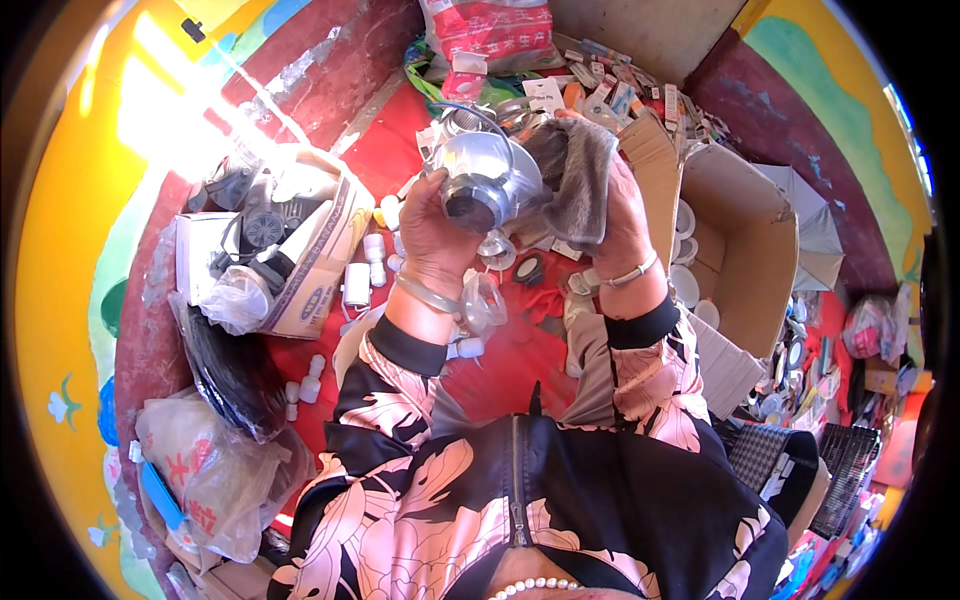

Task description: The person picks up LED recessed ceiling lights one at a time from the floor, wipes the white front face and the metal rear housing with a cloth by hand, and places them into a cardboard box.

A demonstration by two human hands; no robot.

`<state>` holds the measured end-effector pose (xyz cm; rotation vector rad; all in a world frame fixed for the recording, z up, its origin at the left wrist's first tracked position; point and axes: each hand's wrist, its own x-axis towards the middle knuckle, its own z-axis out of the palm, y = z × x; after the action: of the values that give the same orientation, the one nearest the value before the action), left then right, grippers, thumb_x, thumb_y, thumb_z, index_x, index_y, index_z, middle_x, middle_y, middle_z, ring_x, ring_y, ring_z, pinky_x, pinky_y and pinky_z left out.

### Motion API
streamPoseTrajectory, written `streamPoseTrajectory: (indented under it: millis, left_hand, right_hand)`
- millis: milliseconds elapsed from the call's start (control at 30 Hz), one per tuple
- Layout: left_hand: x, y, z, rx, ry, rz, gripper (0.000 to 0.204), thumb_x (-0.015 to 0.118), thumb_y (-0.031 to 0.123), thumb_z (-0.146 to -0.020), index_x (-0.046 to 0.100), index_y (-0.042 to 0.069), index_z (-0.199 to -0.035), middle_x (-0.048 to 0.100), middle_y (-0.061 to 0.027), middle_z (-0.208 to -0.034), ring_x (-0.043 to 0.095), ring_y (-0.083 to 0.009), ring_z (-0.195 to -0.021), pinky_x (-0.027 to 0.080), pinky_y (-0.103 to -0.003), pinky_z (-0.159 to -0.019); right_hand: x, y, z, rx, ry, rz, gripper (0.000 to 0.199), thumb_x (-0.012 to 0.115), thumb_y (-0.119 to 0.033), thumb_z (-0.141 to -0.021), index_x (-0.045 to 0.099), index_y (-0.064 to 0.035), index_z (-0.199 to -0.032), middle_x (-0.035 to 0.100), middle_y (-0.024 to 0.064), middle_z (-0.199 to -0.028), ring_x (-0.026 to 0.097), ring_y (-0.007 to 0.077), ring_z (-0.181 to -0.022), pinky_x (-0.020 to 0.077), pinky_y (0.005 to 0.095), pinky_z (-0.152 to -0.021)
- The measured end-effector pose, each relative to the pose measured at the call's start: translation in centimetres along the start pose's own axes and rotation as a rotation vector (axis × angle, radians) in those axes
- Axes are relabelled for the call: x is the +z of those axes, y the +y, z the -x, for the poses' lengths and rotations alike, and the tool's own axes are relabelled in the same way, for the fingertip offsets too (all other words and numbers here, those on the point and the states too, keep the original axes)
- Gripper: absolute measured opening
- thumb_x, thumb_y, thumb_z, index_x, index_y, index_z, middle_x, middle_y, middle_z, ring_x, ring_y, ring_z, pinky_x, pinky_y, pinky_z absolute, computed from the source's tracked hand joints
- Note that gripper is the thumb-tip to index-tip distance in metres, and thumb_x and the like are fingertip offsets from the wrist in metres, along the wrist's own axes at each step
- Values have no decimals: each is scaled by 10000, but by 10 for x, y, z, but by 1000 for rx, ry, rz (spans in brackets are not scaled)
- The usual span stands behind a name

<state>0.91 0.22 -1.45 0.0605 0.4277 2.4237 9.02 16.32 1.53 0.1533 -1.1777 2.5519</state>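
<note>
My left hand (432, 232) is closed around the near left side of a shiny silver lamp fitting (484, 168). The fitting is round, with a dark end facing me and a thin blue cord looping over it. A grey cloth (578, 178) hangs from my right hand (624, 212), whose fingers are wrapped round it. The cloth touches or nearly touches the fitting's right side. Below them a small clear-topped lamp (496, 250) and a black round piece (529, 268) lie on the red cloth. A clear plastic piece (484, 305) is next to my left wrist.
An open carton of dark lamp parts (328, 242) stands at left, above plastic bags (215, 470). White bulb holders (357, 284) lie on the red floor covering (495, 385). At right stands a carton (745, 215) holding white discs. Small boxes (625, 98) are heaped at the back.
</note>
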Motion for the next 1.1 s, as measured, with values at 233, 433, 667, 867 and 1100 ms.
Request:
streamPoseTrajectory:
  millis: [233,433,667,867,1100]
  left_hand:
    - [5,5,6,-69,-249,-194,518,567,266,-795,483,-55,-1193,581,-168,-1121,595,-274,-998,473,-397,-886]
    - [1,6,2,-25,-140,-277,371,571,150,-796,533,-39,-1113,620,-121,-1014,614,-219,-923,492,-351,-829]
    - [-7,7,1,-10,-110,-337,405,548,205,-825,528,-52,-1138,624,-142,-1029,611,-236,-947,475,-356,-869]
    - [-7,-2,7,32,-65,-244,403,567,184,-799,539,-55,-1122,627,-141,-1029,614,-238,-940,473,-366,-872]
    - [-10,-1,0,2,-73,-224,397,565,163,-787,539,-61,-1113,626,-156,-1032,612,-268,-953,476,-381,-875]
  right_hand:
    - [19,-17,5,228,-127,433,432,541,-32,-832,485,-20,-1261,526,56,-1185,509,117,-1063,405,241,-914]
    - [4,-1,2,145,10,480,310,565,-70,-855,553,7,-1154,599,40,-1027,553,93,-949,446,247,-849]
    - [-4,6,3,153,76,504,283,558,-64,-837,570,22,-1106,617,37,-972,563,89,-881,467,238,-783]
    - [10,-7,2,225,-7,507,361,481,43,-762,558,10,-1114,612,44,-917,564,89,-857,466,224,-762]
    - [2,-17,-1,332,-77,612,378,497,74,-769,545,15,-1139,595,52,-1007,579,117,-896,470,232,-800]
